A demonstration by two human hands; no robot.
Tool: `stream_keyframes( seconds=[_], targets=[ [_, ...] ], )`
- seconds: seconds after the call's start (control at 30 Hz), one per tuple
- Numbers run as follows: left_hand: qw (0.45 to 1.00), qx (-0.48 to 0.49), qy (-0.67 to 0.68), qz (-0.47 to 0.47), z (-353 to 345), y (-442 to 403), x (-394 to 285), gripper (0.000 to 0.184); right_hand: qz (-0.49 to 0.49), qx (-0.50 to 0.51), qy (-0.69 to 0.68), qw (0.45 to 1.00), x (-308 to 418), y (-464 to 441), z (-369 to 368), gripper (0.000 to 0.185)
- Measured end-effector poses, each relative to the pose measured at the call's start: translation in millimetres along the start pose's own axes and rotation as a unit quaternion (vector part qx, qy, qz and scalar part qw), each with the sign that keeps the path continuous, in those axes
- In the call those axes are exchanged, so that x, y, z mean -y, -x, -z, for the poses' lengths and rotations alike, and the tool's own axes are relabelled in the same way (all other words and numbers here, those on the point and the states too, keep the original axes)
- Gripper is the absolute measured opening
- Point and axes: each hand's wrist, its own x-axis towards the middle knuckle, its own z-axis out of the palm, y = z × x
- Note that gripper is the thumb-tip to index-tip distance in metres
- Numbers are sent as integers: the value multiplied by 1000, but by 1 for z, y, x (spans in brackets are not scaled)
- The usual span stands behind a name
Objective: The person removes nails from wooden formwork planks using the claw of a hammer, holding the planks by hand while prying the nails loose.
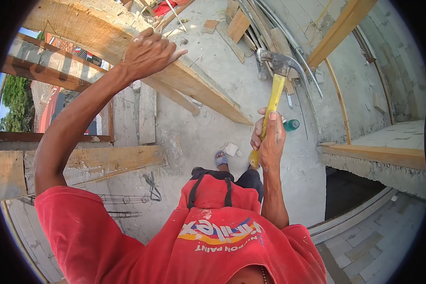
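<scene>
A bare concrete floor (298,201) spreads below an unfinished room, with a grey block wall (397,71) on the right and timber framing on the left. The right hand's (271,135) fingers are wrapped firmly around the handle of a claw hammer (278,85), the thumb lying along the grip. The left hand (151,53) is over a thick wooden plank (191,85), its fingers curled together and the thumb sticking out with a whitish tip; whether it grips the plank or pinches something small cannot be told.

As for progress, the hammer is raised clear of the plank, so no blow is landing. The plank already sits aslant among the framing, but no nail or joint is clear enough to show what is fastened or what is left.

The hammer stands out in front of the body, head up and away. Its handle is yellow, its steel head dull and dark, the striking face towards the left and the claw curving right. Farther out are a teal bottle (291,125) beside the right hand, metal pipes (296,47) and wood offcuts (238,26).
</scene>
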Motion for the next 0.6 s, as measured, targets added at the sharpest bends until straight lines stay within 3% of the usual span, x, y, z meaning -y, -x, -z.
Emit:
stream_keyframes(
  seconds=[0.1, 0.23, 0.3, 0.37, 0.4, 0.47, 0.6],
  targets=[
    [987, -147, -43, -47, -12, -2, 5, 46, 32, -47, -144, 988, 20, -22, -6, 42],
    [983, -172, -41, -43, -7, -3, 2, 48, 65, -133, -237, 960, 12, -47, -28, 40],
    [984, -170, -49, -36, -9, -3, 2, 48, 47, -127, -245, 960, -17, -42, -59, 41],
    [981, -180, -58, -38, -11, -4, 2, 48, -21, -60, -129, 990, -61, -34, -95, 41],
    [980, -185, -61, -41, -11, -3, 2, 49, -56, 46, -20, 997, -95, -45, -96, 41],
    [983, -174, -53, -36, -9, 0, -4, 48, -84, 111, 59, 989, -112, -48, -95, 44],
    [979, -189, -70, -39, -8, -4, 1, 48, -52, 10, -84, 995, -49, -56, -79, 41]
  ],
)
